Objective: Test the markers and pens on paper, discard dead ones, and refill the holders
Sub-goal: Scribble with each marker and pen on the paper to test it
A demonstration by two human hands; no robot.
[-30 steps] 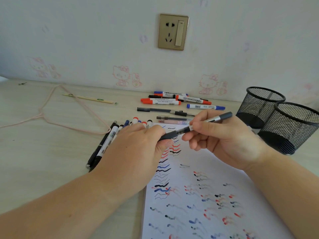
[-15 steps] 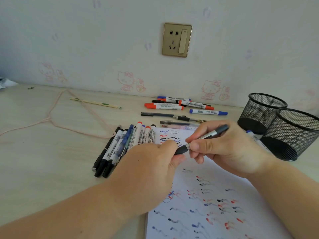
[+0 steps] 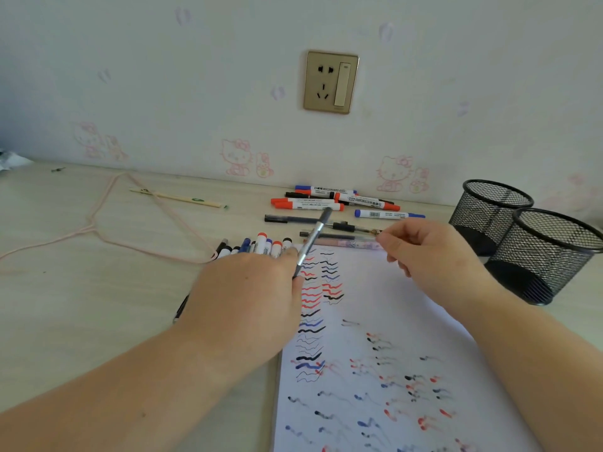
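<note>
Two hands: apart, above white paper sheet [image 3: 375,308] covered in squiggles
left hand [image 3: 248,298]: pinches grey pen with dark cap [image 3: 315,238], tilted up-right
right hand [image 3: 434,256]: fingers loosely curled, holds nothing
black mesh holders [image 3: 551,252]: right of paper
capped markers [image 3: 261,247]: behind left hand

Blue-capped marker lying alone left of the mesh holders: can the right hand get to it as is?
Probably yes. The right hand holds nothing, and the blue-capped marker lies just beyond its fingertips with nothing over it.

Stuff you can't really see from here

Left hand [image 3: 248,298] covers most of the marker row [image 3: 261,246]; paper [image 3: 365,321] runs off the bottom edge.
</note>
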